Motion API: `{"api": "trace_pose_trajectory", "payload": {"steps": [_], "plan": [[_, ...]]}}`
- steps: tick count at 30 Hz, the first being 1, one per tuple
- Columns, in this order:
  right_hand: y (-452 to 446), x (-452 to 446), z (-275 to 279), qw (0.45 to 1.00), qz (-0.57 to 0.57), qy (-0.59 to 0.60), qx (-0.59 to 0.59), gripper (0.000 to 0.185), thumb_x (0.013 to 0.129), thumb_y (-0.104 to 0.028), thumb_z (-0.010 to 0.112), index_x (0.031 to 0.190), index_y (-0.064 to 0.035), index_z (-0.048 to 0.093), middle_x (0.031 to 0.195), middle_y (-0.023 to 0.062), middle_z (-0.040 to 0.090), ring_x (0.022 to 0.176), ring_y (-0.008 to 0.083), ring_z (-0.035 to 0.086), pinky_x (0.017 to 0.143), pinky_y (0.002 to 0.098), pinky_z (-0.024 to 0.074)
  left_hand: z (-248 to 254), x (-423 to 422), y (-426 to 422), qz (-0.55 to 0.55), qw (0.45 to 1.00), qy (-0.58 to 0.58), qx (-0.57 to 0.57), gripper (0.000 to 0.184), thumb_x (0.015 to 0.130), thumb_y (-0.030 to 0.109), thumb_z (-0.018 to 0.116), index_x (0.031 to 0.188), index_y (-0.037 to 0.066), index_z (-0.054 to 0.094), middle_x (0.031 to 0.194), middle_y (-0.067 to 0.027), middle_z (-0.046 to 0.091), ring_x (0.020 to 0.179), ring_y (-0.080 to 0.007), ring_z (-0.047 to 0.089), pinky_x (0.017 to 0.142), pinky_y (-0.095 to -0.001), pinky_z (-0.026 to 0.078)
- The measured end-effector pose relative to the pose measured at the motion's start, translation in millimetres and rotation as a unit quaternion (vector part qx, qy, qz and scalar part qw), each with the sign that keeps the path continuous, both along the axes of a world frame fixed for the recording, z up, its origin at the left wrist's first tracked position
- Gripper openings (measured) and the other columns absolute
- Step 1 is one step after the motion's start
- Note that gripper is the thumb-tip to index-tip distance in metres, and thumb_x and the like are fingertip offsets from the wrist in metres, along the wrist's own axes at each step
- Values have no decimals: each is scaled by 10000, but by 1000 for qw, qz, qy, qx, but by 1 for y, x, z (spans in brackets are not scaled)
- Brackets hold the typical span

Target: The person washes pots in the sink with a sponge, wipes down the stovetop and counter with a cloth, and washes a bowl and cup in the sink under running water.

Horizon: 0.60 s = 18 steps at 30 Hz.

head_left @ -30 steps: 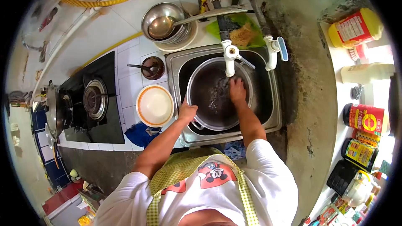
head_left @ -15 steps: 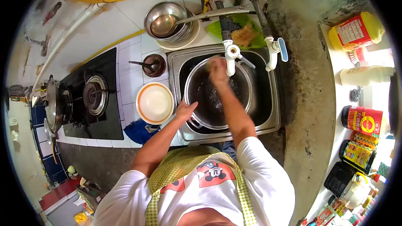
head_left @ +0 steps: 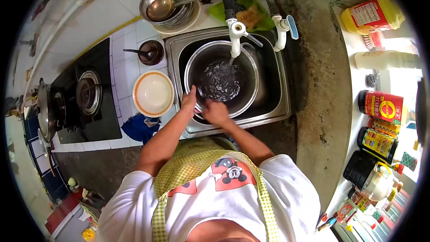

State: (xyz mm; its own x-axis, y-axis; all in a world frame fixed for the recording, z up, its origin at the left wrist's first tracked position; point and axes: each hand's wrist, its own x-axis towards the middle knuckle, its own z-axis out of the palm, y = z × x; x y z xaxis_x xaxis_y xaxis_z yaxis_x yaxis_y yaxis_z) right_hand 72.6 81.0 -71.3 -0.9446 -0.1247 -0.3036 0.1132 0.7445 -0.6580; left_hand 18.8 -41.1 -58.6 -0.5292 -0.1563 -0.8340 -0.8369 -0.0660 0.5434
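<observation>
A wide round metal pot (head_left: 254, 79) sits in the stainless steel sink (head_left: 283, 94). Water falls from the white tap (head_left: 235, 40) into it, and the water (head_left: 220, 80) inside ripples. My left hand (head_left: 189, 102) grips the pot's near-left rim, thumb inside and the other fingers largely hidden outside. Close beside it, my right hand (head_left: 216, 112) is at the near inner wall of the pot, slightly smeared. Its fingers are curled in, and whatever they may hold is hidden.
Left of the sink are an orange-rimmed white bowl (head_left: 153, 94), a dark jar with a spoon (head_left: 151, 53), a blue cloth (head_left: 139, 127) and a black gas stove (head_left: 83, 94). Behind stand stacked metal bowls with a ladle (head_left: 160, 9). Bottles and jars (head_left: 380, 106) line the right ledge.
My right hand has come from the pot's far side to its near wall, beside my left hand. Falling water now shows under the tap. The whole view has shifted slightly.
</observation>
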Motion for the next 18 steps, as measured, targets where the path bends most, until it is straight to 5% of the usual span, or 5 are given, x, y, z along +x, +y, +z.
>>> {"api": "trace_pose_trajectory", "payload": {"steps": [4, 7, 11, 14, 18], "plan": [[2, -1, 7, 988, 84, 43, -126, 159, 715, -131, 520, 863, -73, 507, 777, 166, 556, 828, 353, 529, 715, 434, 459, -35, 7, -14, -19, 999, 46, -16, 473, 735, 129, 657, 1064, -68, 381, 900, -178, 521, 723, -269, 573, 566, -405, 525], [87, -13, -1, 939, 300, -84, 144, 213, 758, -288, 518, 932, -178, 575, 807, 124, 603, 806, 310, 597, 708, 424, 483, -15, 9, -6, 2, 1000, -7, 7, 385, 685, -52, 557, 1019, -28, 367, 919, -191, 490, 772, -340, 568, 523, -544, 528], [173, -84, -19, 962, 8, 90, 256, 214, 794, -226, 484, 934, -88, 570, 889, 189, 580, 805, 327, 583, 685, 435, 469, -1, 5, 0, -15, 999, -8, 30, 444, 653, -75, 531, 1059, -1, 366, 935, -191, 485, 768, -341, 572, 529, -522, 534], [186, -161, -45, 956, -263, 125, -17, 241, 800, -208, 523, 983, -51, 524, 855, 157, 565, 833, 266, 568, 665, 384, 458, -8, 5, 4, 23, 1000, -3, 10, 368, 670, -77, 497, 1026, 9, 467, 863, -176, 555, 684, -349, 600, 476, -507, 528], [193, -187, -90, 926, -239, 48, -289, 356, 789, -218, 569, 1065, -6, 496, 914, 111, 571, 818, 220, 563, 662, 369, 455, -3, 6, 7, 10, 997, 73, 10, 391, 625, -78, 516, 998, 25, 465, 833, -143, 547, 633, -300, 584, 441, -461, 521]]}}
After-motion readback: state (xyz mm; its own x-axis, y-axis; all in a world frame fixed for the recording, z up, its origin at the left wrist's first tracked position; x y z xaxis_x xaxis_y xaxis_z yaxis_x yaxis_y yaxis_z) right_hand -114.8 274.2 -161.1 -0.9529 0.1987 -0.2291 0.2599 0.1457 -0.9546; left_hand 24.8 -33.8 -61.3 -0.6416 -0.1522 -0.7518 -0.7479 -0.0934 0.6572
